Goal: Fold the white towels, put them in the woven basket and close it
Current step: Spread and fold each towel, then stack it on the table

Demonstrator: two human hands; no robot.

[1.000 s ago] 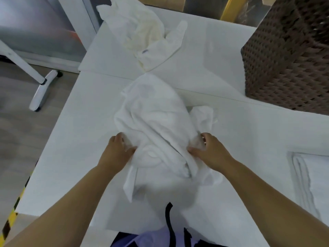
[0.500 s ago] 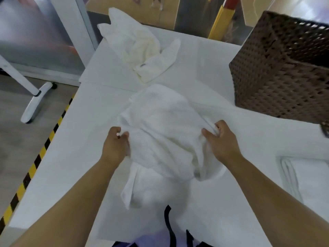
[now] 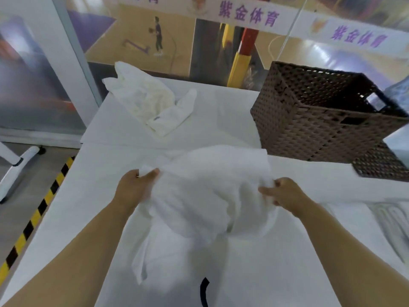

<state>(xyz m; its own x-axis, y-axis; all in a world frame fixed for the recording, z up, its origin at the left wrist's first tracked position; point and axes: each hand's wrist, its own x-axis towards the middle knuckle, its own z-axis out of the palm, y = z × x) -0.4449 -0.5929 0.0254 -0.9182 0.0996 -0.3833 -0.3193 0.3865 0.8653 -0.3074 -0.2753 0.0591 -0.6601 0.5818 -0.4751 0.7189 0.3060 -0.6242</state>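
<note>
Head view showed the left hand (image 3: 132,187) and right hand (image 3: 285,193), each grip clenched on an opposite edge of a crumpled white cloth towel (image 3: 208,196) at the white bench (image 3: 88,207) centre, near-left of the open brown woven basket (image 3: 309,129).

Soft white cloth, matt, rumpled: towel (image 3: 210,191) betw. left hand (image 3: 135,187) & right hand (image 3: 285,192). Same cloth, partly creamier: towel pile (image 3: 150,103) beyond left hand. Beyond right hand, woven basket (image 3: 309,129): brown wicker-look weave, rough, slight sheen. Surface (image 3: 287,262): white, smooth, matt.
</note>
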